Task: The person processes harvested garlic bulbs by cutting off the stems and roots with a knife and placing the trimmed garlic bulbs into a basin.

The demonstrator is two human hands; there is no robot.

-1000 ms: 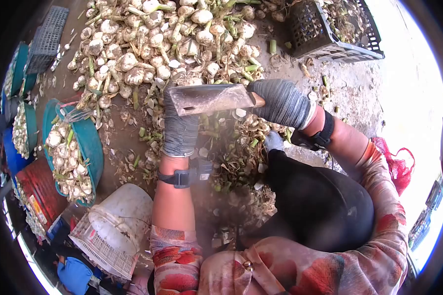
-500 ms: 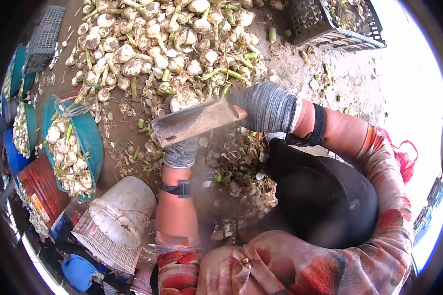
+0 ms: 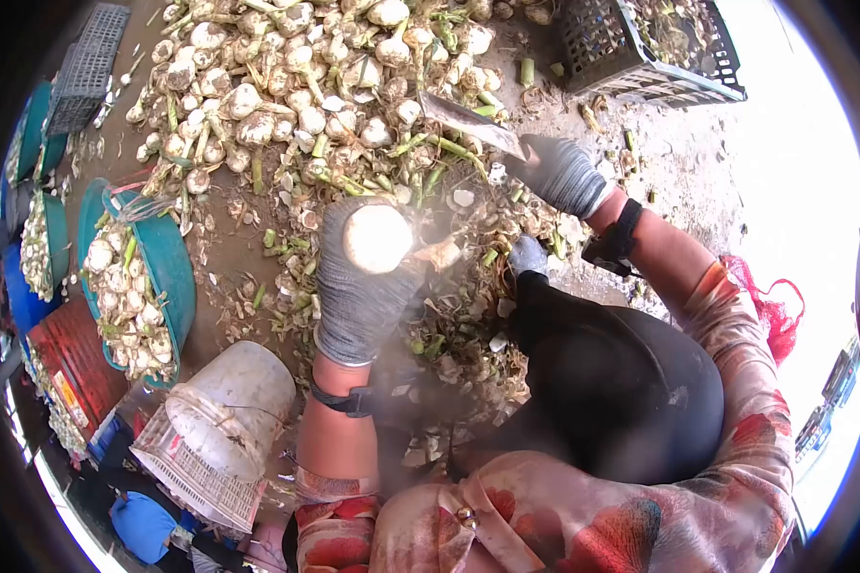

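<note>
My left hand [image 3: 358, 291], in a grey knitted glove, is closed around a pale garlic bulb [image 3: 377, 239]. The bulb's smooth, whitish round side faces up. Off to the right, my right hand [image 3: 556, 174], gloved the same way, grips a cleaver-like knife [image 3: 473, 124] by its handle. Its wide, stained blade points up and left, apart from the bulb, over the edge of a large heap of garlic [image 3: 296, 105] with green stalks. Cut leaves and peelings [image 3: 468, 315] litter the ground below my hands.
A teal basin [image 3: 167, 277] of garlic stands at the left, near a white bucket [image 3: 239, 392] on a pale crate [image 3: 196, 473]. A red tub [image 3: 81, 368] is farther left. At the upper right sits a black crate [image 3: 640, 67] holding scraps. Another person in blue [image 3: 143, 525] is at lower left.
The knife has swung away from my left hand, up and to the right, with my right hand. The garlic bulb in my left hand now shows, turned pale side up.
</note>
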